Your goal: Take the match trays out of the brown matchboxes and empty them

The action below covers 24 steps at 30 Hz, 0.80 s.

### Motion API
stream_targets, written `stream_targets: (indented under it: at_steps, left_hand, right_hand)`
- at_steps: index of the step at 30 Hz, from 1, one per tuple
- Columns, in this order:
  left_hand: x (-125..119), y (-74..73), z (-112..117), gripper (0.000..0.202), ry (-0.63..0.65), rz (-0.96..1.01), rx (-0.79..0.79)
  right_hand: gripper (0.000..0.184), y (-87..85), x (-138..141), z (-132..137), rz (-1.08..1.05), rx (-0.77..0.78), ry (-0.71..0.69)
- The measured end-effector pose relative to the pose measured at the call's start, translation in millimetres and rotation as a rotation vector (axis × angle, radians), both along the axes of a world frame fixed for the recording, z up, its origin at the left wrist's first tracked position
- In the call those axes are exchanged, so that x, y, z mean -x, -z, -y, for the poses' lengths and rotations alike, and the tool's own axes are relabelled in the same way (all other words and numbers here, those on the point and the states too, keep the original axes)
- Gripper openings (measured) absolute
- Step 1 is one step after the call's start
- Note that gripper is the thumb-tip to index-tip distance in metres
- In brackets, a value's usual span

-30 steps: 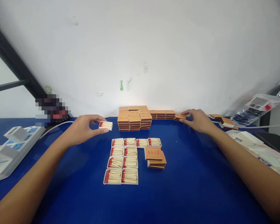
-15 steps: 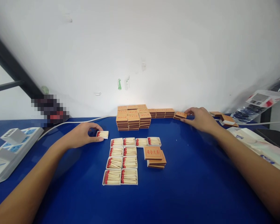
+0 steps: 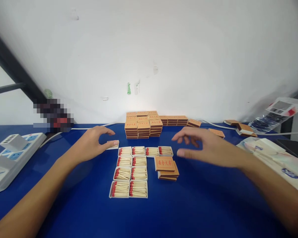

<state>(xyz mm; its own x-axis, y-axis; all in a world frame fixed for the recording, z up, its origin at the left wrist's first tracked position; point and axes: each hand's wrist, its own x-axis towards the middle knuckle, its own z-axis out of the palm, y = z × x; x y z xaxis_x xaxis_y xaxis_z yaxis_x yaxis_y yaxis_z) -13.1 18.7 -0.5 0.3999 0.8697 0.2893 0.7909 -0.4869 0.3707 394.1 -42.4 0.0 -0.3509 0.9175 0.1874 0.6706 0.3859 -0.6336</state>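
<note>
My left hand pinches a white tray of red-tipped matches that rests on the blue table, at the left end of a row of open match trays. My thumb covers most of that tray. My right hand hovers open with its fingers spread, holding nothing, just right of a small stack of orange matchbox sleeves. A block of stacked orange matchboxes stands by the wall. A lower row and loose boxes lie to its right.
A white power strip with a cable lies at the left. Plastic packets and a printed bag lie at the right, with more loose boxes near the wall. A single orange box lies behind my right hand.
My left hand brought the tray down to the table beside the row. My right hand left the loose box at the back and moved in toward the sleeve stack, fingers spread.
</note>
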Motion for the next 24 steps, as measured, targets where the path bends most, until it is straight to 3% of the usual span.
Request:
stream_targets:
  at_steps: [4, 7, 10, 16, 21, 24]
  left_hand:
    - [-39.9, 4.1, 33.4, 0.034, 0.226, 0.116, -0.103]
    - [-67.8, 13.2, 58.3, 0.044, 0.385, 0.162, -0.087]
    - [-81.5, 22.1, 70.9, 0.055, 0.450, 0.241, -0.129]
    - [-80.7, 27.6, 67.4, 0.045, 0.481, 0.304, -0.204]
    - [-81.8, 20.3, 66.0, 0.035, 0.415, 0.389, -0.268]
    - [-83.1, 16.8, 67.1, 0.033, 0.386, 0.407, -0.296]
  right_hand:
    - [0.045, -1.0, 35.6, 28.4, 0.042, 0.040, -0.145]
    - [0.038, 3.8, 42.4, 32.4, 0.028, 0.047, -0.153]
    - [0.036, 7.9, 44.5, 32.0, -0.015, 0.029, -0.167]
    - [0.039, 14.9, 53.7, 34.6, -0.099, -0.055, -0.211]
    - [0.034, 14.6, 62.1, 38.0, -0.211, -0.107, -0.026]
    - [0.026, 12.0, 68.0, 40.7, -0.301, -0.048, -0.016]
